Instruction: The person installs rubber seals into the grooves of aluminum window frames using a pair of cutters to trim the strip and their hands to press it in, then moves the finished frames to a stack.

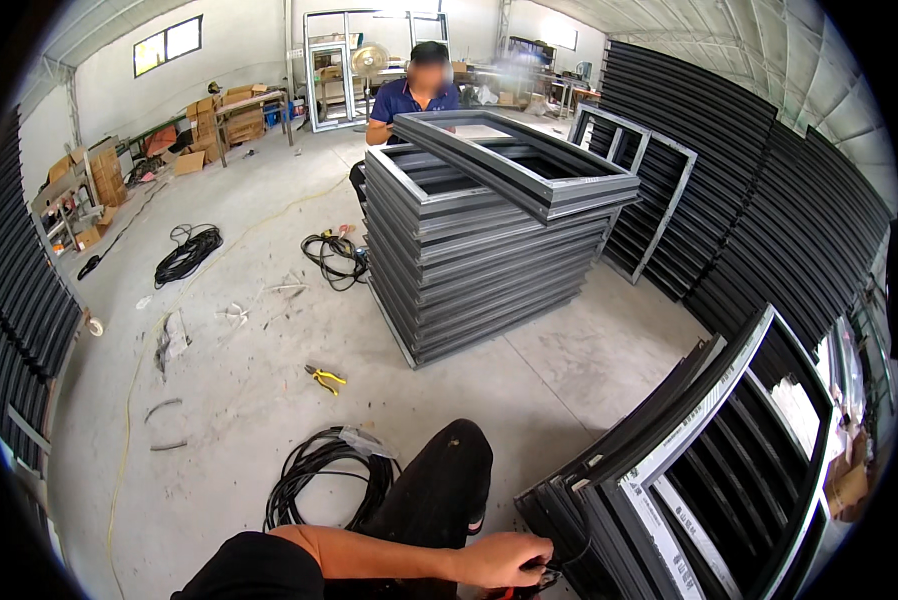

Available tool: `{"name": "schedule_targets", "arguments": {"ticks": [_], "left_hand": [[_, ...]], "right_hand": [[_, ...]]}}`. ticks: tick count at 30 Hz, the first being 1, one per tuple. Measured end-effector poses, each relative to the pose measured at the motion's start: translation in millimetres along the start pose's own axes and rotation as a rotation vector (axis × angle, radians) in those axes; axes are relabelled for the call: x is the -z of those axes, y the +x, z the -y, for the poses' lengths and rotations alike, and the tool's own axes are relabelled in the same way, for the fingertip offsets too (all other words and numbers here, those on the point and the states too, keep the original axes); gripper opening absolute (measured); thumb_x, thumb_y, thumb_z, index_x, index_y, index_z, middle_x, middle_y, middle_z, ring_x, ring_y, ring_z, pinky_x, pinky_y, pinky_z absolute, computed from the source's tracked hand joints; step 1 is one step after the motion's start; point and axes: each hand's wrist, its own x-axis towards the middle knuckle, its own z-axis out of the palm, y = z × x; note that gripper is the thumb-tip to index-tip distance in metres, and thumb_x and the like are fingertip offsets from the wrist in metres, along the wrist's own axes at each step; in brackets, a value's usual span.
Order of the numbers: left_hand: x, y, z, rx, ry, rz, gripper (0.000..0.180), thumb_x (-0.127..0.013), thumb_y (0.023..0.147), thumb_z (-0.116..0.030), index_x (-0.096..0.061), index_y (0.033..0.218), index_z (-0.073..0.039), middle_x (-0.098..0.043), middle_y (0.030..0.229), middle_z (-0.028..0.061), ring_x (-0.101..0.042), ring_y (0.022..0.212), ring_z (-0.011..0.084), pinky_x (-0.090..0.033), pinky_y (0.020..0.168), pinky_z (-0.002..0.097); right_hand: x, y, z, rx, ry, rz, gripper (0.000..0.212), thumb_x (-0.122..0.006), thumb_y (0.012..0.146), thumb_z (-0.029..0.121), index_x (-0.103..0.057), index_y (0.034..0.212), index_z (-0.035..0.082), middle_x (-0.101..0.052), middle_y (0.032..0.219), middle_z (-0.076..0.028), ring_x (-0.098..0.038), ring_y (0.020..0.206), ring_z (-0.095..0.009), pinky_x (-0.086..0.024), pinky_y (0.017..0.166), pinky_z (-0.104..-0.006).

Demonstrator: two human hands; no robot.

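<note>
My left hand [506,560] reaches across the lower edge, its fingers closed at the lower corner of the leaning frames. A thin black rubber strip [586,525] curves down from that corner to my fingertips and seems pinched there. Just under the hand, a bit of a red-handled tool [521,593] shows, mostly cut off by the picture's edge. The dark grey window frames [684,430] lean in a row at the lower right, beside my bent knee [439,470]. My right hand is out of view.
A coil of black strip [287,480] lies by my knee; yellow-handled pliers [325,379] lie beyond. A tall stack of grey frames [489,270] stands ahead, with a person [424,95] behind it. More frames [689,150] line the right side. Another black coil [189,255] lies left.
</note>
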Motion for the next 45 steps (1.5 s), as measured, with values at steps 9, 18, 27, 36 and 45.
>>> {"name": "schedule_targets", "arguments": {"ticks": [9, 18, 27, 36, 45], "left_hand": [[30, 6, -10, -0.007, 0.067, 0.072, 0.018, -0.060, 0.081, -0.022, -0.057, 0.084, -0.004, -0.058, 0.076, 0.0128, -0.059, 0.072, 0.0319, -0.045, 0.060, 0.0384], [43, 14, -18, 0.120, -0.018, 0.268, 0.018, -0.063, 0.080, -0.015, -0.055, 0.083, 0.002, -0.059, 0.073, 0.0117, -0.056, 0.065, 0.0201, -0.045, 0.060, 0.0323], [49, 28, -19, 0.181, 0.077, 0.483, 0.021, -0.063, 0.078, -0.016, -0.055, 0.080, 0.003, -0.059, 0.071, 0.0132, -0.056, 0.064, 0.0229, -0.045, 0.060, 0.0342], [35, 31, -10, 0.037, 0.154, 0.558, 0.025, -0.058, 0.078, -0.026, -0.057, 0.083, -0.002, -0.060, 0.074, 0.0187, -0.060, 0.069, 0.0361, -0.045, 0.061, 0.0443], [57, 29, -36, -0.021, -0.207, 0.352, 0.022, -0.055, 0.093, -0.022, -0.054, 0.092, 0.000, -0.058, 0.078, 0.0091, -0.057, 0.074, 0.0214, -0.044, 0.067, 0.0329]], "right_hand": [[6, 23, -10, 0.219, -0.129, -0.168, 0.016, -0.062, 0.074, -0.004, -0.060, 0.088, 0.002, -0.060, 0.082, -0.001, -0.055, 0.077, -0.010, -0.043, 0.064, -0.0255], [25, 32, 2, 0.496, -0.806, -0.186, 0.015, -0.063, 0.079, 0.005, -0.056, 0.090, -0.001, -0.057, 0.083, -0.017, -0.056, 0.074, -0.032, -0.045, 0.069, -0.0363], [25, 24, 16, 0.660, -1.053, -0.205, 0.019, -0.066, 0.079, 0.010, -0.051, 0.082, -0.001, -0.051, 0.077, -0.016, -0.050, 0.071, -0.034, -0.041, 0.064, -0.0385], [30, 15, 2, 0.707, -1.319, -0.388, 0.021, -0.066, 0.078, 0.010, -0.049, 0.077, 0.000, -0.052, 0.072, -0.019, -0.053, 0.070, -0.039, -0.042, 0.062, -0.0443], [48, -63, -13, 0.410, -1.618, -0.294, 0.029, -0.059, 0.083, 0.026, -0.056, 0.093, -0.001, -0.057, 0.083, -0.021, -0.056, 0.080, -0.040, -0.046, 0.071, -0.0492]]}}
